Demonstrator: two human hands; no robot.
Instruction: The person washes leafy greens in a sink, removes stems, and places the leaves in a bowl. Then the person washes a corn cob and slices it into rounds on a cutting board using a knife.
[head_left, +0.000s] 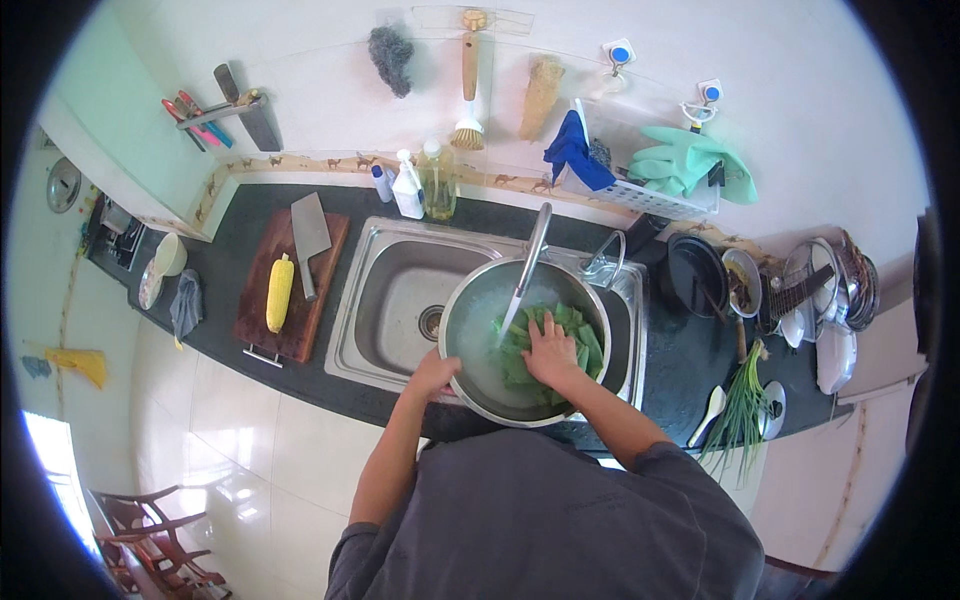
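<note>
A large stainless steel basin (604, 322) rests over the right part of the double sink, with cloudy water and green leafy vegetables (589, 349) in it. Water runs into it from the metal faucet (536, 244). My left hand (435, 373) grips the basin's left rim, thumb on top. My right hand (553, 351) lies on the leaves inside the basin, fingers spread; whether it grasps any leaf is unclear. To the left, a peeled corn cob (280, 293) and a cleaver (310, 232) lie on a wooden cutting board (255, 300).
Bottles (439, 184) stand behind the sink (364, 277). On the right are a black pot (696, 274), spring onions (742, 401), a white spoon (709, 415) and a lid (772, 411). A grey cloth (187, 304) and a bowl (171, 253) sit far left. A basket (637, 196) hangs above.
</note>
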